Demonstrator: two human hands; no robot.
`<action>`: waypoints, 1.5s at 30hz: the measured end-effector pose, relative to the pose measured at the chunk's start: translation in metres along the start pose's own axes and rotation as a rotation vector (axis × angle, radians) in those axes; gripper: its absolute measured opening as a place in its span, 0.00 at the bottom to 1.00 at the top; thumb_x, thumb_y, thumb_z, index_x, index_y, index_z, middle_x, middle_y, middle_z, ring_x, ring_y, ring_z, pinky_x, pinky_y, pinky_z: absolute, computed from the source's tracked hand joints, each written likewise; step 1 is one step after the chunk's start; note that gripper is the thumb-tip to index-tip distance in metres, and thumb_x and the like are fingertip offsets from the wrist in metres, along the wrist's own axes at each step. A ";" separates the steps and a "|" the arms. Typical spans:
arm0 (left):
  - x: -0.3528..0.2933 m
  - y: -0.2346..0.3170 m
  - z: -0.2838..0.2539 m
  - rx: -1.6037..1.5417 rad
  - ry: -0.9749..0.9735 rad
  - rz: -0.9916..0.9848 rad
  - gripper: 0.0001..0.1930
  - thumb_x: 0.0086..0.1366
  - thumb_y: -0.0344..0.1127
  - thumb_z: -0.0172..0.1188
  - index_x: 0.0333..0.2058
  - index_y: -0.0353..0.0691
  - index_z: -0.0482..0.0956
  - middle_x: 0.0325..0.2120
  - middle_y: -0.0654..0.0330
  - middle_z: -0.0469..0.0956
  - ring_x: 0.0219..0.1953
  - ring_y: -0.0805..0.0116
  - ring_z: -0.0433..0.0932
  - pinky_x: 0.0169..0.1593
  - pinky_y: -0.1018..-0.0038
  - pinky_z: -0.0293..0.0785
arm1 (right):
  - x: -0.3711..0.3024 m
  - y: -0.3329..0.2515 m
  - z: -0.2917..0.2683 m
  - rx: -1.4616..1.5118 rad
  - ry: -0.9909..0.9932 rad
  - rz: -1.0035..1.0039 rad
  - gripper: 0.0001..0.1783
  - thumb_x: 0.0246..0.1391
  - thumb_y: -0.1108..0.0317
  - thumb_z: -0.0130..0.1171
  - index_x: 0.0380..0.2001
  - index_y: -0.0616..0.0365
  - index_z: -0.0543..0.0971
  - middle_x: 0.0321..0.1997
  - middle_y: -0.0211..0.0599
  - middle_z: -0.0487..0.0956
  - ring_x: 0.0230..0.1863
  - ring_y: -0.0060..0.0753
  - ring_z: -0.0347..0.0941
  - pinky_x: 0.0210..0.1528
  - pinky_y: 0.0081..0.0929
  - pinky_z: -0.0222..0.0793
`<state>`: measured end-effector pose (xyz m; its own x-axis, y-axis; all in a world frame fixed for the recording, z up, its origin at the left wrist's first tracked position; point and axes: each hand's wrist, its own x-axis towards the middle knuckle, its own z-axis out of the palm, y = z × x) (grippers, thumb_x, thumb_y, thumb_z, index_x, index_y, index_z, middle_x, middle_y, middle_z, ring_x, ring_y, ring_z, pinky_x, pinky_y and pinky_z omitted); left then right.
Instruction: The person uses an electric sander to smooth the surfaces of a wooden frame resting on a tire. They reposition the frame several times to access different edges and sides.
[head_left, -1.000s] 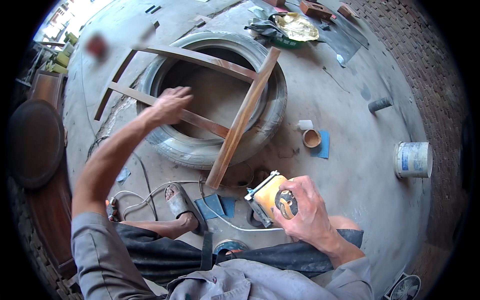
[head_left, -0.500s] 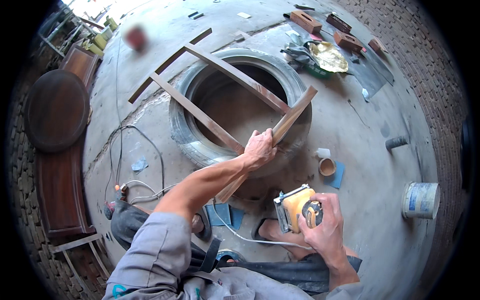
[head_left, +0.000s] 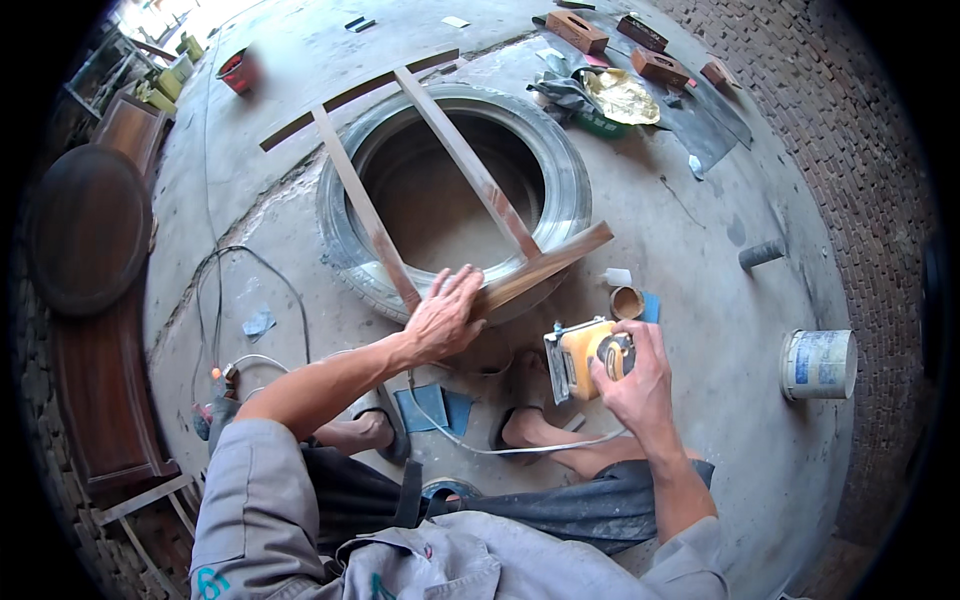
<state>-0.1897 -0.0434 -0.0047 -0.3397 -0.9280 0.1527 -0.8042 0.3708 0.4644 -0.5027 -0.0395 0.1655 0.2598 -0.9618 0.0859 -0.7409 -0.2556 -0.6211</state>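
1 wooden frame (head_left: 467,162) runs lengthwise away-left; left hand (head_left: 443,318) seemingly flat atop, right hand (head_left: 640,380) clamping sander (head_left: 578,358).

The wooden frame (head_left: 467,163) looks smooth, the rubber tyre (head_left: 568,190) matt and dusty.

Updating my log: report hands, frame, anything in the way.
Left hand on frame's near rail. Right hand gripping yellow sander, clear of rail. Frame lies across tire. Pale cord near right foot.

Two hands (head_left: 442,318), one sander (head_left: 580,358), one wooden frame (head_left: 469,165), one tire (head_left: 568,185), one white bucket (head_left: 818,365).
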 end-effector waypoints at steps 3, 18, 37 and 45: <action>-0.028 -0.005 -0.036 0.094 0.212 -0.107 0.42 0.64 0.38 0.66 0.70 0.29 0.55 0.70 0.38 0.59 0.74 0.40 0.55 0.77 0.50 0.47 | 0.006 0.013 0.007 -0.046 -0.001 -0.042 0.25 0.46 0.69 0.71 0.49 0.56 0.74 0.47 0.46 0.73 0.51 0.55 0.74 0.54 0.46 0.72; -0.077 -0.004 -0.020 -0.040 0.256 -0.494 0.38 0.72 0.43 0.58 0.71 0.27 0.55 0.51 0.43 0.75 0.57 0.46 0.75 0.52 0.56 0.82 | 0.134 0.017 0.090 -0.291 -0.078 -0.246 0.28 0.46 0.59 0.70 0.50 0.55 0.75 0.48 0.49 0.73 0.50 0.62 0.75 0.53 0.54 0.76; -0.077 0.000 -0.022 -0.095 0.266 -0.554 0.39 0.71 0.43 0.59 0.72 0.30 0.55 0.39 0.39 0.78 0.38 0.40 0.82 0.43 0.53 0.82 | 0.253 -0.026 0.136 -0.367 -0.071 -0.339 0.27 0.48 0.54 0.71 0.49 0.51 0.76 0.47 0.49 0.76 0.47 0.59 0.79 0.52 0.53 0.77; -0.071 -0.020 -0.013 -0.029 0.506 -0.526 0.32 0.71 0.38 0.58 0.69 0.32 0.62 0.49 0.41 0.77 0.55 0.44 0.76 0.61 0.56 0.72 | 0.207 -0.005 0.116 -0.385 -0.059 -0.375 0.24 0.48 0.57 0.72 0.46 0.52 0.76 0.44 0.48 0.76 0.44 0.58 0.78 0.51 0.50 0.77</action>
<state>-0.1434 0.0144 -0.0139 0.3607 -0.8885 0.2837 -0.7832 -0.1234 0.6094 -0.3731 -0.2263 0.0961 0.5760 -0.7936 0.1959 -0.7614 -0.6081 -0.2249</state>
